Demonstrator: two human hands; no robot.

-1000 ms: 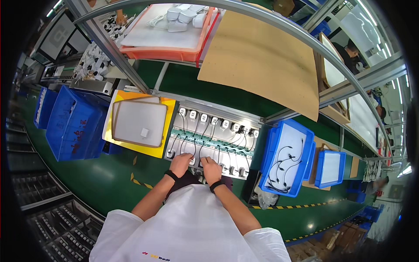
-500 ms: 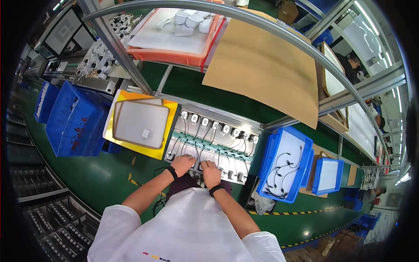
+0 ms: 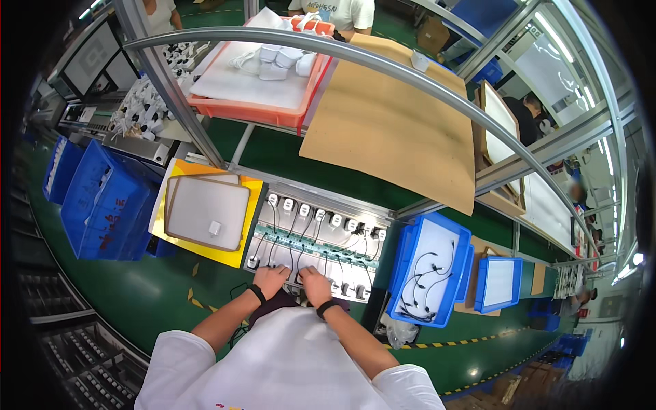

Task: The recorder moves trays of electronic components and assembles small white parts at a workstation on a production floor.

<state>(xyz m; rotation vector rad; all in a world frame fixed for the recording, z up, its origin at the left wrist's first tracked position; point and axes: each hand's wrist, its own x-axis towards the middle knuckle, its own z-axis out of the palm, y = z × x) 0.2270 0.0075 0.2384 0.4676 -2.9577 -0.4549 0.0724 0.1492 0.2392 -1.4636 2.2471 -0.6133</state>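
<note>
A metal test panel (image 3: 273, 239) lies in front of me, with white chargers plugged along its far and near edges. Black cables (image 3: 292, 256) run across its middle between the two rows. At the panel's near edge, my left hand (image 3: 272, 280) is closed, its fingertips down among the near row and what they hold hidden. Just right of it, my right hand (image 3: 316, 285) has its fingers bent together beside a dark cable; whatever they grip is covered. Several white chargers (image 3: 345, 290) sit right of this hand. One white charger (image 3: 253, 261) stands left of my left hand.
Left of the panel, a yellow board (image 3: 160, 222) bears card-framed sheets. A blue bin (image 3: 102, 205) stands farther left. To the right, a blue tray (image 3: 393, 301) holds black cables. A metal frame bar (image 3: 328, 46) arches above a cardboard sheet (image 3: 396, 116) and orange tray (image 3: 246, 113).
The whole view has shifted, so the panel sits lower and farther left. Both hands stay at its near edge, the left drawn back slightly. Two people show more at the far side.
</note>
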